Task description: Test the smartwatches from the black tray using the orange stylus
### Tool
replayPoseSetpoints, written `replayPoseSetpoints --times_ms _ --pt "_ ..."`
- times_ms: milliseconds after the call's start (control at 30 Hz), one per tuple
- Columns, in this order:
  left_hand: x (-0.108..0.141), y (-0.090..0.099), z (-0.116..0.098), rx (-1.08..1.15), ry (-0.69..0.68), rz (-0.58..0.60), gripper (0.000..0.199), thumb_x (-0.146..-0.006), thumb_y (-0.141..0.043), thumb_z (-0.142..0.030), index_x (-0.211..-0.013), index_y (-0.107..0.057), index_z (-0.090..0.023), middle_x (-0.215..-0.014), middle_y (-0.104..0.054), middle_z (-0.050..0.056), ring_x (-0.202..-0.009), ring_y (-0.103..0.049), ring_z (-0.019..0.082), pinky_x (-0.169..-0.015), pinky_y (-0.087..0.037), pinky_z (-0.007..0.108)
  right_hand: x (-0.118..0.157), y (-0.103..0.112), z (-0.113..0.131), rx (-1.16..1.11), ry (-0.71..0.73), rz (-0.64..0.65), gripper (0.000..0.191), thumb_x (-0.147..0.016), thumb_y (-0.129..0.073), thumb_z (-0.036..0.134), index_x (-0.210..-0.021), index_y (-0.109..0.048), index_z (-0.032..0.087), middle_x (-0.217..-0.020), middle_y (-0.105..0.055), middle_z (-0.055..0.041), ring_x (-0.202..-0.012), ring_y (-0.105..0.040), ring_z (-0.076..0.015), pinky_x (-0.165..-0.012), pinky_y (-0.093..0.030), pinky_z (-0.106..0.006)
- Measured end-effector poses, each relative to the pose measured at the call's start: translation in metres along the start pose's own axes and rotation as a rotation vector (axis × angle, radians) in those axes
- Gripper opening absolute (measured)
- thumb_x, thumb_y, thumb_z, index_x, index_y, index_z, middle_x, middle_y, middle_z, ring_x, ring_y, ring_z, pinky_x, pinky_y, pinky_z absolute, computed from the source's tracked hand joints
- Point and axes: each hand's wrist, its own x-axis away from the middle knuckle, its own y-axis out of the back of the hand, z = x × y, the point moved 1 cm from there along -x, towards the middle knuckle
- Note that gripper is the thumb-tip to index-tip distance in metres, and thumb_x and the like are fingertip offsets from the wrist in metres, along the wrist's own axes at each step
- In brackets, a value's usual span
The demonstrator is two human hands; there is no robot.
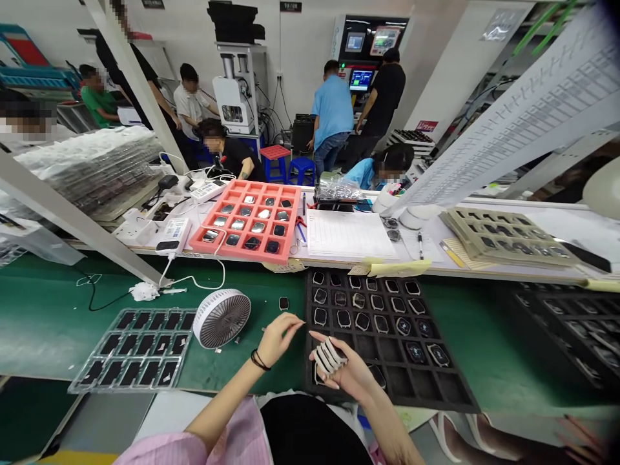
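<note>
The left hand (279,339) is over the green counter (39,329), just beside the near edge of a black foam tray (416,389). Its thumb and fingers (293,323) are pinched together, with no held item visible; a small item between the tips cannot be ruled out at this resolution.

The right hand (349,376) is over the same tray, with its fingers (317,337) curled around a white ribbed item (329,356), held firmly against the palm. The item's exact type cannot be confirmed from this view.

The foam tray sits on the counter, its compartments holding watch cases (343,318) in rows, with some compartments near the hands unfilled. A small black watch case (283,303) lies on the counter, apart from the left hand. To the left are a white desk fan (221,318) and a clear plastic tray (130,349) with black items. Farther off, a red tray (245,219) holds more watch cases.
</note>
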Motion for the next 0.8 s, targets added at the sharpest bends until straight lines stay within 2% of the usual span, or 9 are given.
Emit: replayPoseSetpoints --times_ms 33,67,133,200,267,367,567,667,800 --pt "0.003 0.007 -0.015 0.042 -0.097 -0.010 0.019 -0.096 -0.047 -0.023 -0.100 -0.065 -0.020 -0.102 -0.068 0.005 -0.099 -0.063 0.015 -0.087 -0.052 0.028 0.000 -0.002 0.000 -0.007 -0.009 0.016 0.042 -0.082 -0.056 0.042 -0.115 -0.058 0.016 -0.079 -0.070 -0.0075 -0.048 -0.060 -0.0167 -0.034 -0.026 -0.020" --pt "0.005 0.015 -0.029 0.107 -0.283 -0.054 0.019 -0.095 -0.047 -0.021 -0.103 -0.065 -0.019 -0.100 -0.069 0.006 -0.097 -0.063 0.016 -0.086 -0.052 0.029 -0.001 -0.004 0.000 -0.013 -0.017 0.032 0.038 -0.081 -0.057 0.042 -0.108 -0.060 0.016 -0.077 -0.069 -0.0070 -0.048 -0.061 -0.0167 -0.034 -0.026 -0.020" --pt "0.010 0.029 -0.050 0.144 -0.535 -0.124 0.022 -0.096 -0.044 -0.018 -0.107 -0.063 -0.018 -0.100 -0.069 0.007 -0.095 -0.064 0.016 -0.082 -0.053 0.029 -0.002 -0.007 -0.001 -0.023 -0.034 0.065 0.032 -0.080 -0.059 0.044 -0.094 -0.063 0.016 -0.070 -0.068 -0.0048 -0.046 -0.060 -0.0165 -0.033 -0.025 -0.020" --pt "0.012 0.038 -0.061 0.110 -0.652 -0.159 0.024 -0.097 -0.040 -0.017 -0.109 -0.061 -0.017 -0.100 -0.069 0.009 -0.092 -0.065 0.016 -0.077 -0.052 0.028 -0.003 -0.009 -0.002 -0.029 -0.051 0.093 0.030 -0.080 -0.059 0.045 -0.084 -0.062 0.015 -0.060 -0.064 -0.0022 -0.044 -0.059 -0.0160 -0.032 -0.025 -0.020" --pt "0.012 0.042 -0.065 0.063 -0.684 -0.175 0.024 -0.097 -0.038 -0.017 -0.108 -0.060 -0.017 -0.099 -0.069 0.009 -0.089 -0.065 0.016 -0.073 -0.052 0.027 -0.003 -0.010 -0.002 -0.029 -0.059 0.107 0.030 -0.080 -0.059 0.046 -0.081 -0.061 0.016 -0.054 -0.061 -0.0005 -0.044 -0.059 -0.0157 -0.032 -0.025 -0.019" --pt "0.011 0.043 -0.067 0.054 -0.718 -0.194 0.022 -0.097 -0.040 -0.016 -0.107 -0.059 -0.016 -0.097 -0.069 0.009 -0.089 -0.065 0.016 -0.072 -0.052 0.026 -0.002 -0.011 -0.002 -0.018 -0.061 0.114 0.029 -0.079 -0.060 0.045 -0.078 -0.060 0.016 -0.056 -0.062 -0.0008 -0.044 -0.059 -0.0155 -0.032 -0.025 -0.019" --pt "0.010 0.041 -0.067 0.173 -0.756 -0.137 0.023 -0.098 -0.039 -0.020 -0.103 -0.061 -0.016 -0.093 -0.069 0.009 -0.088 -0.064 0.016 -0.077 -0.053 0.026 -0.002 -0.011 -0.005 0.016 -0.083 0.177 0.033 -0.080 -0.058 0.049 -0.074 -0.058 0.016 -0.052 -0.061 -0.0011 -0.039 -0.054 -0.0136 -0.031 -0.023 -0.020" --pt "0.008 0.046 -0.068 0.196 -0.696 -0.079 0.027 -0.099 -0.039 -0.023 -0.099 -0.065 -0.017 -0.092 -0.069 0.008 -0.084 -0.062 0.016 -0.075 -0.052 0.026 -0.001 -0.011 -0.005 0.043 -0.085 0.195 0.036 -0.083 -0.053 0.050 -0.078 -0.059 0.015 -0.058 -0.064 -0.0038 -0.039 -0.053 -0.0132 -0.031 -0.022 -0.019" --pt "0.003 0.054 -0.068 0.255 -0.624 0.077 0.032 -0.099 -0.039 -0.029 -0.095 -0.069 -0.019 -0.091 -0.068 0.008 -0.085 -0.062 0.016 -0.077 -0.051 0.028 0.002 -0.011 -0.004 0.114 -0.097 0.162 0.037 -0.084 -0.053 0.049 -0.084 -0.060 0.013 -0.069 -0.068 -0.0072 -0.042 -0.057 -0.0139 -0.032 -0.024 -0.020"
